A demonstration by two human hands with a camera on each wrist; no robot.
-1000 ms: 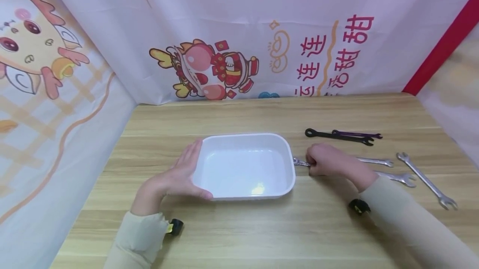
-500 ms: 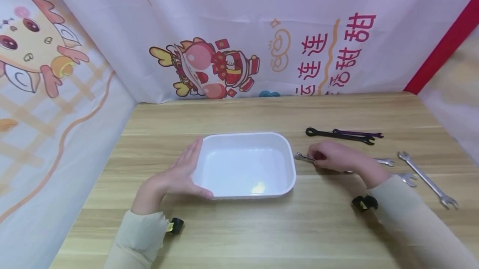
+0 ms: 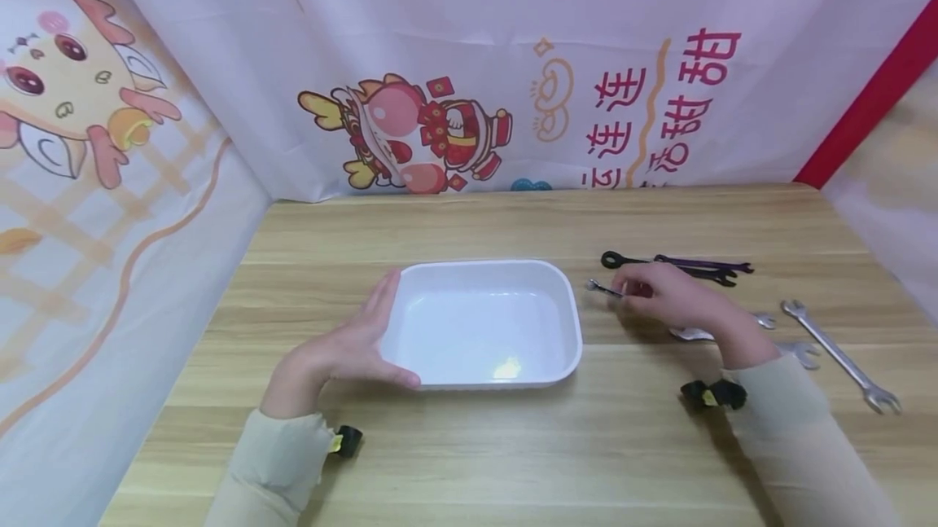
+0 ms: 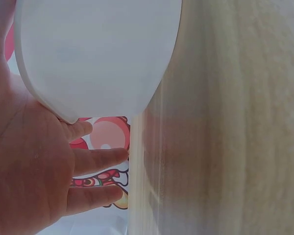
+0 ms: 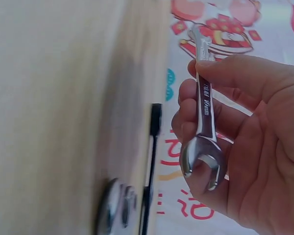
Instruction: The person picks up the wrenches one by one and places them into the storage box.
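Note:
A white rectangular tray (image 3: pixel 479 331) stands on the wooden table in the head view. My left hand (image 3: pixel 352 349) rests at its left end, fingers straight along the side and thumb along the front edge. In the left wrist view, the spread fingers of that hand (image 4: pixel 34 152) touch the tray's outer wall (image 4: pixel 100 58). Right of the tray, my right hand (image 3: pixel 670 296) pinches a small chrome combination wrench (image 5: pixel 206 105) between thumb and fingers. It is held above the table, its open jaw end towards the wrist camera. Part of the wrench is hidden by the fingers.
A black wrench (image 3: pixel 699 272) and a purple wrench (image 3: pixel 707 264) lie behind my right hand. Silver wrenches lie under and beside the right forearm, with one long silver wrench (image 3: pixel 835 352) farthest right. A printed cloth (image 3: pixel 550 87) hangs behind the table.
My right hand has lifted the small wrench off the table and moved slightly back and to the right, away from the tray's edge. The left hand and tray have stayed in place.

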